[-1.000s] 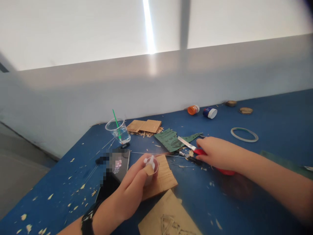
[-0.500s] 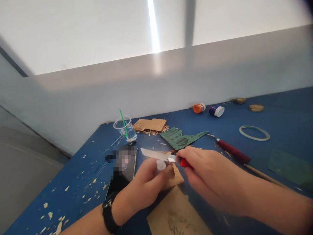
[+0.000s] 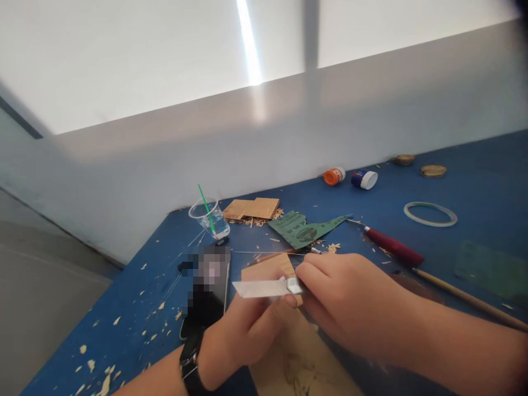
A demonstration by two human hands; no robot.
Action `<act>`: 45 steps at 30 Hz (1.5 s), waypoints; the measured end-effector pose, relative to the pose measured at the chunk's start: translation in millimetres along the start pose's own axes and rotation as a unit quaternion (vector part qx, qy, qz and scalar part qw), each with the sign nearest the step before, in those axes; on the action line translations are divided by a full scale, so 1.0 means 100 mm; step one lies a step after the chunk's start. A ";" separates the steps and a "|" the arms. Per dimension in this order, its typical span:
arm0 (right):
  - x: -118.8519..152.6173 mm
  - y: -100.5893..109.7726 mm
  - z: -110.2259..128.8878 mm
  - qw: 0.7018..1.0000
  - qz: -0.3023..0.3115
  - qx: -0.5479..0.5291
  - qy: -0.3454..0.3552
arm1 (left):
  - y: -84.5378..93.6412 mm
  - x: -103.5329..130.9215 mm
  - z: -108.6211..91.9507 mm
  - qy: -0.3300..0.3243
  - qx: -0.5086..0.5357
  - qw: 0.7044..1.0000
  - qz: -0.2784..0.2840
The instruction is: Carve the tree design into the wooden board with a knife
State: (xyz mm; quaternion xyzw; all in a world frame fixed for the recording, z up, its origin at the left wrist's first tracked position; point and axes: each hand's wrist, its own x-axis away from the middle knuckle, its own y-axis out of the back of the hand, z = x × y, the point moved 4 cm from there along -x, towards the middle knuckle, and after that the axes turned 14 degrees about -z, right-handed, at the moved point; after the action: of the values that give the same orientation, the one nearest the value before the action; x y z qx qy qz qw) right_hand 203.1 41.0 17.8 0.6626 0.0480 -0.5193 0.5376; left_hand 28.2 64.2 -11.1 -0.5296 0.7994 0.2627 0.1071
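In my right hand (image 3: 350,297) is a utility knife (image 3: 260,289), its broad blade pointing left and its handle mostly covered by my fingers. The blade lies across my left hand (image 3: 247,330), just above the thumb. My left fingers are closed round a small whitish piece, almost wholly hidden behind the blade and thumb. Beneath my hands is a pale wooden sheet (image 3: 303,357) with dark drawn lines. A smaller wood piece (image 3: 268,267) lies just beyond my left hand.
A phone (image 3: 210,300) lies left of my hands, near a plastic cup (image 3: 212,217) of water. Green sandpaper (image 3: 301,231), a red-handled tool (image 3: 394,247), a thin wooden stick (image 3: 466,300) and a clear ring (image 3: 431,214) lie around. Wood shavings (image 3: 105,382) litter the left side.
The knife and my right hand have come down and nearer, so the blade now covers the whitish piece in my left hand. The view has shifted slightly.
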 end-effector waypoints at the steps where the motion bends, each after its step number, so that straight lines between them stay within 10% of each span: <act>1: 0.01 -0.01 0.00 1.000 0.002 0.000 -0.005 | 0.00 0.00 0.00 -0.010 -0.006 1.000 0.003; 15: -0.03 -0.04 0.15 0.990 -0.042 0.118 0.069 | 0.00 0.03 0.01 -0.018 -0.043 0.999 0.006; 32: 0.01 -0.15 0.11 0.969 0.194 0.111 -0.106 | -0.02 0.05 -0.04 -0.030 -0.084 0.996 -0.025; 45: -0.04 -0.03 0.10 0.989 0.015 0.117 0.086 | -0.01 -0.03 -0.12 -0.090 -0.135 0.986 0.045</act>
State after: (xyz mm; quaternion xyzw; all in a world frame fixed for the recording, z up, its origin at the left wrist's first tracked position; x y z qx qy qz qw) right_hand 193.1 36.5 20.4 0.7634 0.0234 -0.4548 0.4581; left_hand 31.9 59.9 0.1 -0.4765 0.7668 0.4197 0.0939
